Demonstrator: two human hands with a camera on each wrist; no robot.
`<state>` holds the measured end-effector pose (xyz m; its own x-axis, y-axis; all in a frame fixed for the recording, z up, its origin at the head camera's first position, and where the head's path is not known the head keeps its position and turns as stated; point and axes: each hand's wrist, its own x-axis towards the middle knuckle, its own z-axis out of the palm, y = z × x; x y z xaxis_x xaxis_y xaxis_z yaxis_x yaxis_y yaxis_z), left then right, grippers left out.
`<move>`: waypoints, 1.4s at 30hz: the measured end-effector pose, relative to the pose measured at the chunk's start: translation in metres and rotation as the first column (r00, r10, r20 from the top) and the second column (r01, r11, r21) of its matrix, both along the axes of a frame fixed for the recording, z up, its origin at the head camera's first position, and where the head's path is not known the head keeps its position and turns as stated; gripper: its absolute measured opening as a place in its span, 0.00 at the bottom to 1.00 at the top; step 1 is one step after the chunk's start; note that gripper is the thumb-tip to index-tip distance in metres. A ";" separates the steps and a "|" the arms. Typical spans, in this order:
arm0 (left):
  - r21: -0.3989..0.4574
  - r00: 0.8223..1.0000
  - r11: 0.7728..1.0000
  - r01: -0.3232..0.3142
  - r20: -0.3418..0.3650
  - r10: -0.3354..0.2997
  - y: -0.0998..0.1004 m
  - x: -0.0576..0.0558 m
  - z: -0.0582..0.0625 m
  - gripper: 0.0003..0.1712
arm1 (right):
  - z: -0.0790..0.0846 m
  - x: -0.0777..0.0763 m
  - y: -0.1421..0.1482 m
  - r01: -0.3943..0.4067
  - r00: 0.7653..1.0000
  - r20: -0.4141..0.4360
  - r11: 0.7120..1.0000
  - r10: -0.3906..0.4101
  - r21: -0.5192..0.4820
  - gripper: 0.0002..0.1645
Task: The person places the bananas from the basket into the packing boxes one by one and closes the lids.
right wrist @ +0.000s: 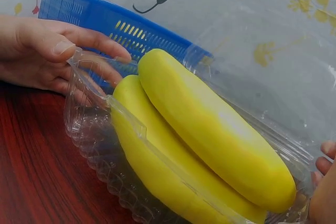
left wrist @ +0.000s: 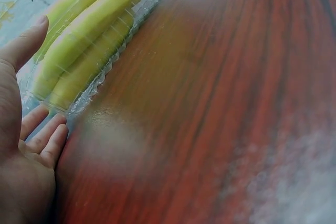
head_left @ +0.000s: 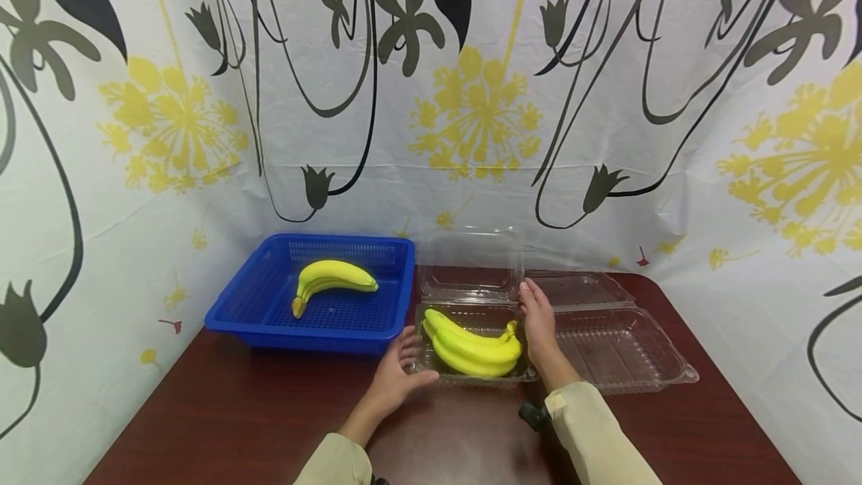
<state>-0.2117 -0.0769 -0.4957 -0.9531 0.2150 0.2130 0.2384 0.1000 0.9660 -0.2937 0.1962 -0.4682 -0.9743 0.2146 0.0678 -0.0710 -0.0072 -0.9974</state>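
A bunch of yellow bananas [head_left: 474,346] lies in the bottom half of a clear plastic clamshell box [head_left: 465,380], whose lid [head_left: 471,260] stands raised at the back. My left hand [head_left: 397,376] is at the box's left side, thumb by the front corner and fingers [right wrist: 107,72] extended along the side wall. On the opposite side, my right hand [head_left: 541,324] rests against the right wall near the lid hinge, its fingers mostly straight. Only a small part of the right hand [right wrist: 323,182] shows in the right wrist view. The bananas [left wrist: 86,35] also fill the box in the left wrist view.
A blue plastic basket [head_left: 236,316] stands to the left, with another bunch of bananas [head_left: 333,275] in it. To the right lies a second clear clamshell box [head_left: 619,346], opened flat. A patterned curtain [head_left: 471,133] hangs behind the dark red wooden table [head_left: 222,410].
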 end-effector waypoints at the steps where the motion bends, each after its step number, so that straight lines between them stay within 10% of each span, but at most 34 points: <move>1: 0.000 1.000 1.000 -0.002 0.003 0.002 0.000 0.000 0.000 0.52 | 0.000 0.000 0.000 -0.003 1.000 -0.008 1.000 0.003 0.002 0.37; 8: -0.006 1.000 1.000 -0.015 0.009 0.015 0.000 0.001 0.000 0.52 | 0.001 0.000 -0.001 0.000 0.999 -0.041 1.000 -0.001 -0.015 0.34; 15: -0.032 0.999 0.998 -0.053 0.004 0.053 0.000 -0.018 -0.034 0.52 | 0.005 0.002 -0.004 0.049 0.994 -0.099 0.998 -0.054 -0.050 0.30; 33: -0.002 1.000 1.000 -0.029 0.006 0.029 0.002 0.000 -0.001 0.49 | 0.028 0.012 -0.010 0.098 0.941 -0.304 0.979 -0.149 -0.178 0.26; 42: -0.028 0.999 0.999 -0.029 0.019 0.030 0.001 0.000 -0.001 0.49 | 0.038 0.036 -0.011 0.114 0.948 -0.296 0.993 -0.118 -0.028 0.26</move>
